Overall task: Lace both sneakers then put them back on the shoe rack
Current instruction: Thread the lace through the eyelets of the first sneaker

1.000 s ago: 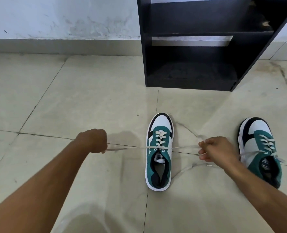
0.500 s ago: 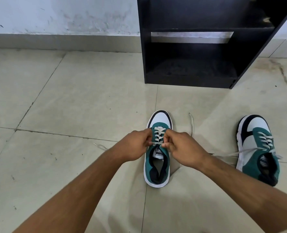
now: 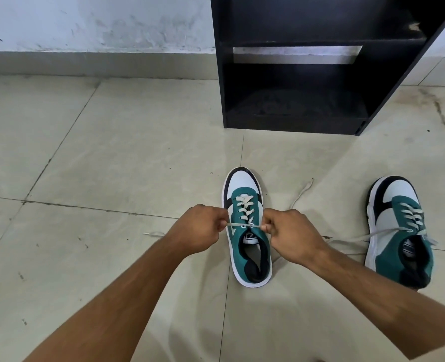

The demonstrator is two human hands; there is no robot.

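The middle sneaker (image 3: 246, 226) stands flat on the floor (image 3: 112, 158) between my hands, toe pointing away from me toward the shoe rack (image 3: 307, 74), heel nearest me, its long axis running almost straight fore and aft with a slight lean to the left at the toe; its lace (image 3: 245, 209) is crossed up to the top eyelets and runs out level to both sides. My left hand (image 3: 202, 228) is just beside the shoe's left flank, knuckles up, fingers clenched on the left lace end; my right hand (image 3: 293, 235) mirrors it on the right flank, fingers pinched shut on the other end; both forearms reach in from the bottom corners. The second sneaker (image 3: 399, 231) sits well to the right, toe also away, its lace trailing loose over the floor.
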